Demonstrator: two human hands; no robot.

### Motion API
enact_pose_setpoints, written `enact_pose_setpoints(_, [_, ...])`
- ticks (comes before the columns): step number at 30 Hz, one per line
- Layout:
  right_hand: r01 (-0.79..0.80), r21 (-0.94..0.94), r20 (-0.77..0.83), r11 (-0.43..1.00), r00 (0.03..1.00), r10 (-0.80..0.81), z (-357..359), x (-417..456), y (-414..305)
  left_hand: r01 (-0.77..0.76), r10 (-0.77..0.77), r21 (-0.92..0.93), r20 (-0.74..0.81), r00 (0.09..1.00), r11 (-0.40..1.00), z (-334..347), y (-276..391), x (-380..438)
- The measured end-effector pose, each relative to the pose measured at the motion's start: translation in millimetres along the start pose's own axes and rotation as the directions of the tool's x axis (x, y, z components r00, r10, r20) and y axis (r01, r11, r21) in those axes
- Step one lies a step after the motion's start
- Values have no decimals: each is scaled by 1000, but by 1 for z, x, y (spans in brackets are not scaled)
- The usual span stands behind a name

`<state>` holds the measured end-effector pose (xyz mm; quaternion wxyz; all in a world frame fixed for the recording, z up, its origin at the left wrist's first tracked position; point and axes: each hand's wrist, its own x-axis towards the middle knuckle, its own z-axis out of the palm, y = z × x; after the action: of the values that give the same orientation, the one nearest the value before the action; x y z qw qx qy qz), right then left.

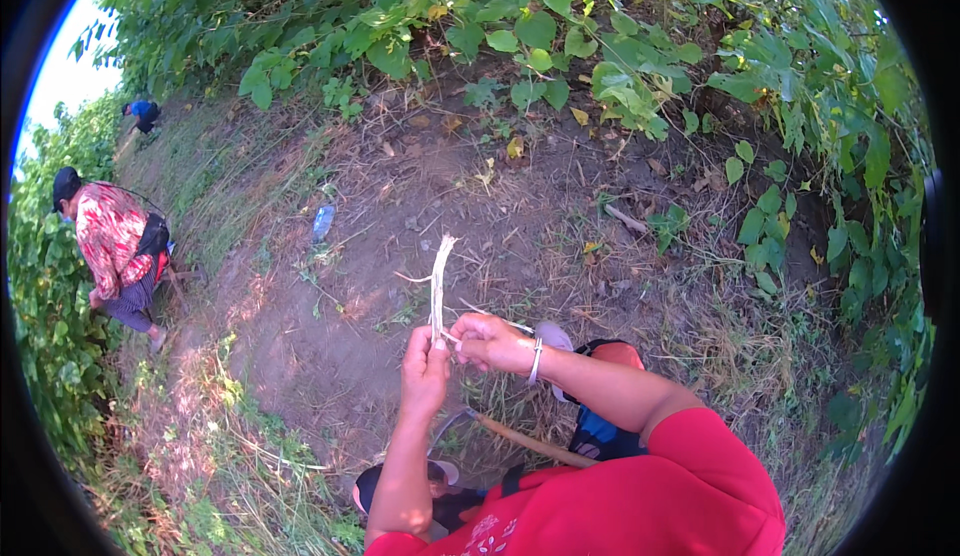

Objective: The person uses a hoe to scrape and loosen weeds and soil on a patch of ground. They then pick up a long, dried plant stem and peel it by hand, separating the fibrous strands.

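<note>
My left hand grips the lower end of a pale, peeled root or stem piece that points upward, with a thin side strand sticking out to its left. Close by on the right, my right hand pinches a thin pale strand near the base of that piece. Below my hands a long-handled tool lies by my legs, with a wooden handle and a curved metal blade. Its far handle end is hidden by my red shirt.
Bare soil with dry stalks surrounds my feet. A crumpled clear plastic bottle lies left of centre. Leafy vines stand ahead and right. At the left, a person in a patterned top bends by the foliage; another person is farther off.
</note>
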<state>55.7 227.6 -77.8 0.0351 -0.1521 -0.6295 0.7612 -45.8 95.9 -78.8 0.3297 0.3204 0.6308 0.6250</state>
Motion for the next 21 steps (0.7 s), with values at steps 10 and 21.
enact_pose_setpoints(10, [37, 33, 106, 999, 994, -41, -6, -5, -6, -40, 29, 139, 78, 997, 989, -3, 1, -5])
enact_pose_setpoints(21, [-21, -80, 117, 997, 993, 30, 2, -3, -3, -69, 58, 488, 38, 998, 870, -13, 6, -13])
